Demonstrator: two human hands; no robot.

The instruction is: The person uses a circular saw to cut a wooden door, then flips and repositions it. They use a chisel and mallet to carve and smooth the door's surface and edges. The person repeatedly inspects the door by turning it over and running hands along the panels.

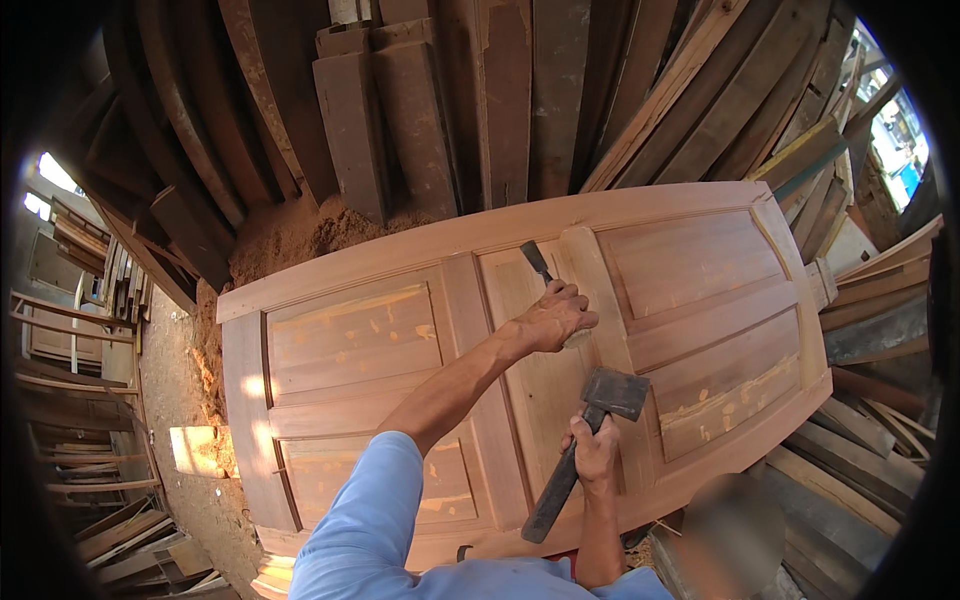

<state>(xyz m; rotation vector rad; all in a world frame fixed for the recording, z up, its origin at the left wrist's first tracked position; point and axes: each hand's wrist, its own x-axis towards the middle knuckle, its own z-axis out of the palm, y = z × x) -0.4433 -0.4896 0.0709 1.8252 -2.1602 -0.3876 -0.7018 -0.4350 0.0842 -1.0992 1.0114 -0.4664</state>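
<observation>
A large wooden panelled door (478, 380) lies flat in front of me, with pale filler-like patches on its panels. My left hand (556, 316) is closed around a chisel (536, 261) over the door's middle panel. The chisel's dark, flared blade points away from me, and most of its handle is hidden in my fist. Nearer to me, my right hand (594, 448) grips a mallet (615, 393) by its handle, close to the dark block head. The mallet's thick handle slants down to the left over the door. Mallet and chisel are apart.
Dark wooden boards (505, 100) lean upright along the far side, with sawdust (345, 228) at their foot. More planks (850, 480) are piled at the right, and timber racks (80, 400) stand at the left. A blurred, head-like shape (735, 535) shows at the lower right.
</observation>
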